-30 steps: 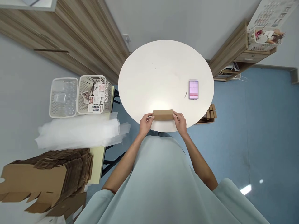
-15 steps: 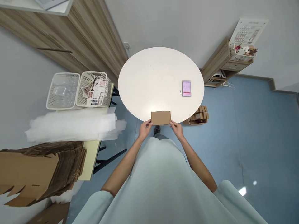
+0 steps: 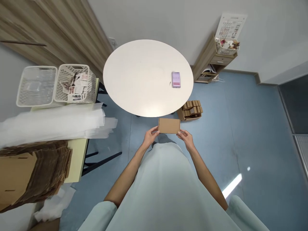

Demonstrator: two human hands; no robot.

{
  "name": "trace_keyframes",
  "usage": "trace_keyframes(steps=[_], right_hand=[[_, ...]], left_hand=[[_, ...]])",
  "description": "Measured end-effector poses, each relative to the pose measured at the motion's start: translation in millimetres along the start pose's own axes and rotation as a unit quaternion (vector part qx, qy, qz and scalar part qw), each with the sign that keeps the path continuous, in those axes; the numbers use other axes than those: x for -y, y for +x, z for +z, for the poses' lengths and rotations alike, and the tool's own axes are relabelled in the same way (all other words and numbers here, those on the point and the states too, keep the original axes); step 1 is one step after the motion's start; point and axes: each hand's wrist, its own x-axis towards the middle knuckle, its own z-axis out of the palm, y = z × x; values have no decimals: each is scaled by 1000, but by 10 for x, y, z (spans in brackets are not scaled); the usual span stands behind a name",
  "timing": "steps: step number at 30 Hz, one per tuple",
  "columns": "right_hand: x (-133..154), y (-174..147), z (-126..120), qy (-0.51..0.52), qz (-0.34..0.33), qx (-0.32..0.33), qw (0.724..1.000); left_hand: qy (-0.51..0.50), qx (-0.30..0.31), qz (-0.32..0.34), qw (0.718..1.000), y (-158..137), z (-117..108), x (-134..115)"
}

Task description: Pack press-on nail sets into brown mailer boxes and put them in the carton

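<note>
A small closed brown cardboard box is held level in front of my body, just off the near edge of the round white table. My left hand pinches its left end, thumb on the near corner. At the opposite end my right hand grips the right near corner the same way. A pink and purple card or packet, blurred, lies on the right part of the table.
On the floor right of the table stands an open carton of small brown boxes. To the left, a side table bears flattened cardboard, white wrapping sheets and two white baskets. A wooden cabinet stands at the wall.
My view has shifted right and back from the table. The box in both hands has come away from over the table's near edge and is now above the floor.
</note>
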Motion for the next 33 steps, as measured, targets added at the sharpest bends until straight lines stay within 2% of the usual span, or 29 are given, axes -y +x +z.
trace_keyframes(steps=[6, 9, 12, 15, 19, 25, 29, 33], right_hand=[[32, -94, -419, -12, 22, -1, 1000], [17, 21, -643, -10, 28, -20, 999], [4, 235, -917, -4, 40, -44, 998], [57, 523, -1261, -10, 54, -45, 998], [238, 982, -1829, -23, 54, -38, 998], [475, 1766, -2637, -72, 61, -59, 994], [547, 2268, -2895, -92, 56, -67, 992], [536, 2715, -2906, -135, 51, -82, 986]], left_hand=[[32, 44, -48, 997, 99, 313, 153], [66, 66, -62, 994, 279, 529, 178], [108, 78, -65, 989, 555, 838, 179], [160, 63, -80, 982, 908, 1269, 206], [222, 26, -118, 968, 1389, 1996, 289], [237, 41, -160, 958, 2008, 3092, 335], [221, 41, -187, 956, 2394, 3589, 384], [197, 31, -226, 953, 2756, 3871, 496]])
